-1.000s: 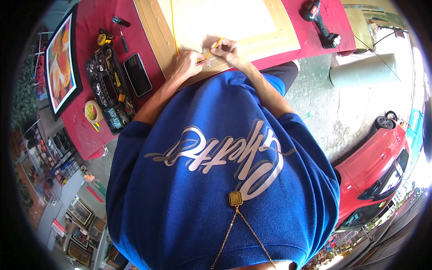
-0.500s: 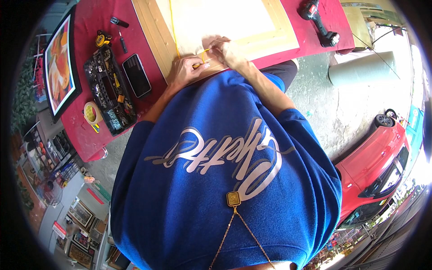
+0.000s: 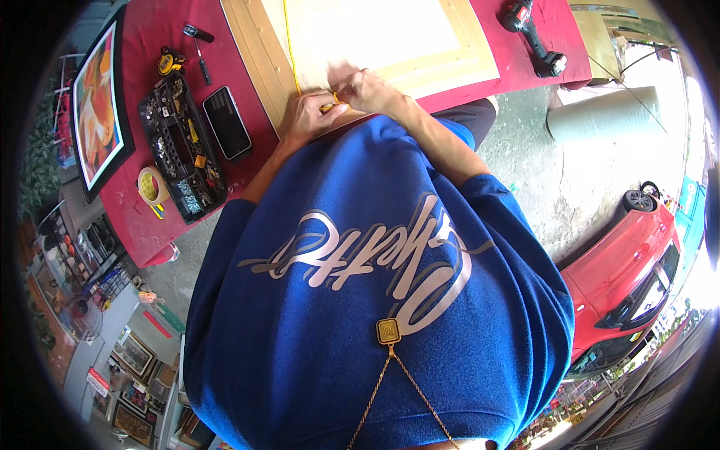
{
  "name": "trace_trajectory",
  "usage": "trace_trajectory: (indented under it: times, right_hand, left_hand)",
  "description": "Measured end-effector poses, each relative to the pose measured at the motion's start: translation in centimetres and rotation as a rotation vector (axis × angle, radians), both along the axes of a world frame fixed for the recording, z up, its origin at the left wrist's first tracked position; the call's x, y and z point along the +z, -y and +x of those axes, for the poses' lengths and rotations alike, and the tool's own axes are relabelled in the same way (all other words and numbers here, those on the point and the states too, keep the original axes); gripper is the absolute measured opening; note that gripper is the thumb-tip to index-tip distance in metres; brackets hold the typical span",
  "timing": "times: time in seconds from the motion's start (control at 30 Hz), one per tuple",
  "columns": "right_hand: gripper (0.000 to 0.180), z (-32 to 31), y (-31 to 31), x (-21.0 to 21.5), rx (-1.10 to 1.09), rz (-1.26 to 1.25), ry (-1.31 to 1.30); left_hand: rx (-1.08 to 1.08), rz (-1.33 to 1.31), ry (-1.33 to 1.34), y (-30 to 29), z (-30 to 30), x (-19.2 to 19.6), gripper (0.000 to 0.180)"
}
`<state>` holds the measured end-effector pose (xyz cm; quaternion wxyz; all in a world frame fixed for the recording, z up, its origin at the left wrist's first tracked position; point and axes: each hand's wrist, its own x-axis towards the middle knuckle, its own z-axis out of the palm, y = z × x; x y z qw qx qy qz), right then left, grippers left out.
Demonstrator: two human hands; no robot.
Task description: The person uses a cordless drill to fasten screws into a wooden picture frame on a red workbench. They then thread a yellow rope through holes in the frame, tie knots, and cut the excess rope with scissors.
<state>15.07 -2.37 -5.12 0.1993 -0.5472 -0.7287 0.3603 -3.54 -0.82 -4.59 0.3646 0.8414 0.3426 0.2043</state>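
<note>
Far left: framed picture (image 3: 97, 112), parts tray (image 3: 180, 150), dark phone (image 3: 226, 121) on the red counter (image 3: 142, 217). Upper centre: left hand (image 3: 309, 116) closed, right hand (image 3: 367, 88) pinching, now closer together on the yellow cord (image 3: 289, 45) at the wooden frame (image 3: 259, 56) edge. Upper right: drill (image 3: 534, 34).

We are pinching a yellow cord (image 3: 291, 52) with our left hand (image 3: 309, 116) and right hand (image 3: 365, 88) at the wooden frame (image 3: 259, 56) edge (red table (image 3: 142, 217) beneath).
</note>
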Motion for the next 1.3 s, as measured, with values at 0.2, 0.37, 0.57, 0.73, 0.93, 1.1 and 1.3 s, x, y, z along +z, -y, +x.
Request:
trace_trajectory:
  times: [0.2, 0.37, 0.57, 0.73, 0.93, 1.1, 1.3]
  right_hand:
    - [0.024, -0.2, 1.9, 2.7, 0.149, -0.005, 0.254]
    - [0.025, -1.7, 3.7, 0.9, 0.06, -0.014, 0.473]
    - [0.021, -1.6, 5.9, 2.7, 0.009, 0.048, 0.611]
    - [0.019, 1.4, 6.9, 6.4, 0.004, -0.046, 0.357]
    - [0.031, 3.4, 3.5, 2.7, -0.08, -0.189, -0.546]
    - [0.021, 2.9, 4.7, -0.8, -0.53, -0.77, -1.458]
    - [0.013, 1.1, 4.9, 0.1, -0.634, -0.581, -1.182]
  left_hand:
    - [0.057, -0.02, 0.063, 0.1, 0.3, -0.3, 0.02]
    - [0.047, 0.068, -0.062, 0.1, 0.3, 0.2, 0.013]
    - [0.184, 0.002, -0.015, 0.6, 1.0, -0.4, 0.019]
    - [0.226, -0.059, -0.1, 0.8, 1.4, -0.1, 0.024]
    - [0.225, -0.082, -0.172, 0.4, 1.4, 0.5, 0.028]
    - [0.045, -0.151, -0.237, -1.6, 1.0, 0.9, 0.028]
    - [-0.21, -0.18, -0.4, -4.1, 0.7, 0.4, 0.026]
